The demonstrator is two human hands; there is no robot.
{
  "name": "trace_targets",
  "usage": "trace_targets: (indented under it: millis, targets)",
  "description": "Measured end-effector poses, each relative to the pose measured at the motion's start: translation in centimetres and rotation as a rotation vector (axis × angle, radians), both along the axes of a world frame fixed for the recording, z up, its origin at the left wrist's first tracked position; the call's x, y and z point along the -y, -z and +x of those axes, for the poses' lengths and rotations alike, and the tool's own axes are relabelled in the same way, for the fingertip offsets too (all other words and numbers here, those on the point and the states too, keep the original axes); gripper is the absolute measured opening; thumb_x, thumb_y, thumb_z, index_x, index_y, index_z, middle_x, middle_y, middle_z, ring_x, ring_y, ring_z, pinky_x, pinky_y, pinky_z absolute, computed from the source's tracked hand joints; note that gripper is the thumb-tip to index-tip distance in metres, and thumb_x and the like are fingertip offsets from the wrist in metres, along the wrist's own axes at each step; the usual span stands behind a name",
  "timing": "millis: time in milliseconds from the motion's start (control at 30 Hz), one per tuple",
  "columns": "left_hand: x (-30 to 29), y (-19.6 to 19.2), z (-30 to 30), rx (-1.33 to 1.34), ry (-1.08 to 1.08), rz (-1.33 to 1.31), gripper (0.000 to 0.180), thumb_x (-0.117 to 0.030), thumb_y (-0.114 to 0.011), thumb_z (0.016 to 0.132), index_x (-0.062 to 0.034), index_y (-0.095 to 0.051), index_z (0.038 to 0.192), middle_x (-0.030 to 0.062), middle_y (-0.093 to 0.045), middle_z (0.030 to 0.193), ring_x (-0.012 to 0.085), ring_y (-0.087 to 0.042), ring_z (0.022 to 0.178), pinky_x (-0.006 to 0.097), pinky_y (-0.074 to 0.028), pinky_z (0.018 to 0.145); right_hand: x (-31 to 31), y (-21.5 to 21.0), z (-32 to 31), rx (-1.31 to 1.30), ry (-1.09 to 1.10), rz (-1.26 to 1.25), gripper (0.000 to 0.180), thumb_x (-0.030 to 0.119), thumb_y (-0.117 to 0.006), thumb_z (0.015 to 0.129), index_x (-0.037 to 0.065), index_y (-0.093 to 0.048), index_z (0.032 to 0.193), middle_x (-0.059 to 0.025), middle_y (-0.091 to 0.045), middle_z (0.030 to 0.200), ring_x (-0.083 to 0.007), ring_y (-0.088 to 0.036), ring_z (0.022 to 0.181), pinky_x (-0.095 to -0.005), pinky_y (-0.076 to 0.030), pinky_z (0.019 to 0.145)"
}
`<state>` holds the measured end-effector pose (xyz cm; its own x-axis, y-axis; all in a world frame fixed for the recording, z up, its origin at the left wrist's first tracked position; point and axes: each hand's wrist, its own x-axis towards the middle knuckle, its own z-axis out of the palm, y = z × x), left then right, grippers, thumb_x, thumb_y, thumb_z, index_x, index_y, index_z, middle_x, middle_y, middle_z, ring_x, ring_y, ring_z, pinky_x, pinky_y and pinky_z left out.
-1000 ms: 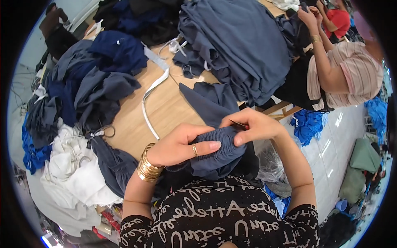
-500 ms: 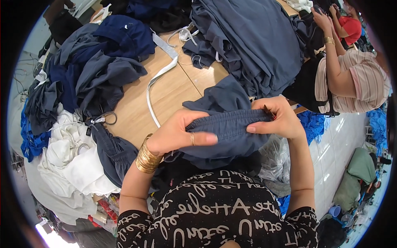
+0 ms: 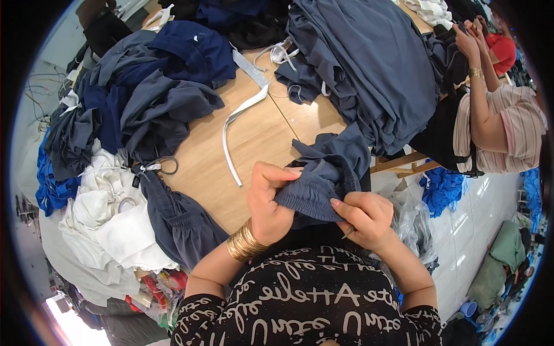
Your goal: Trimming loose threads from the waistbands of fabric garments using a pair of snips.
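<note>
Newly curled: ruched grey waistband (image 3: 309, 197), perhaps a metal tool (image 3: 348, 232) in right hand (image 3: 368, 220).

You have two hands, the left (image 3: 268, 202) and the right (image 3: 369, 218), on one grey-blue garment with a gathered waistband (image 3: 311, 193). You face one wooden counter (image 3: 254, 138), with one pale fabric strip (image 3: 251, 70), one big grey-blue cloth stack (image 3: 369, 69) and one navy-and-grey garment pile (image 3: 156, 109). Left of you you've one white cloth heap (image 3: 118, 213) and one second gathered garment (image 3: 179, 219). Around you, count three other people: one in stripes (image 3: 496, 130), one in red (image 3: 501, 51), one in dark clothes (image 3: 104, 26).
</note>
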<state>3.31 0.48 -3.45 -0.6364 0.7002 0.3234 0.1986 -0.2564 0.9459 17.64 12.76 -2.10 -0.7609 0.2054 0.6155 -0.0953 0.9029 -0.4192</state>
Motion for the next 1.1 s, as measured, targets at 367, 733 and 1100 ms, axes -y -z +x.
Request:
trace_targets:
  millis: [367, 733, 1100]
  targets:
    - [-0.7, -0.1, 1.4, 0.157, 0.052, -0.046, 0.029, 0.002, -0.061, 0.082, -0.0006, -0.037, 0.098, 0.0141, -0.062, 0.096, 0.0162, -0.062, 0.087, 0.026, -0.05, 0.075, 0.0, -5.4, -0.4, 0.05, 0.053, -0.483, 0.022, 0.003, -0.075, 0.066, 0.005, -0.067, 0.087, -0.0056, -0.053, 0.078, -0.0139, -0.052, 0.062, -0.0216, -0.041, 0.052]
    - [-0.4, -0.6, 1.3, -0.14, 0.021, -0.271, 0.037, -0.002, -0.069, 0.075, -0.0019, -0.039, 0.095, 0.017, -0.065, 0.088, 0.0211, -0.066, 0.082, 0.026, -0.05, 0.071, 0.7, -3.0, -2.5, 0.014, 0.143, -0.124, 0.014, -0.001, -0.068, 0.072, 0.004, -0.062, 0.084, -0.0062, -0.056, 0.079, -0.014, -0.053, 0.058, -0.0242, -0.041, 0.048]
    - [-0.1, -0.4, 0.7, -0.073, -0.005, -0.191, 0.036, 0.001, -0.068, 0.075, -0.0024, -0.037, 0.094, 0.0181, -0.065, 0.092, 0.0183, -0.065, 0.084, 0.025, -0.049, 0.073, -0.7, -2.5, -1.6, -0.048, -0.088, -1.586, 0.015, 0.019, -0.047, 0.092, 0.004, -0.046, 0.09, -0.0019, -0.043, 0.077, -0.0033, -0.032, 0.043, -0.0179, -0.023, 0.037]
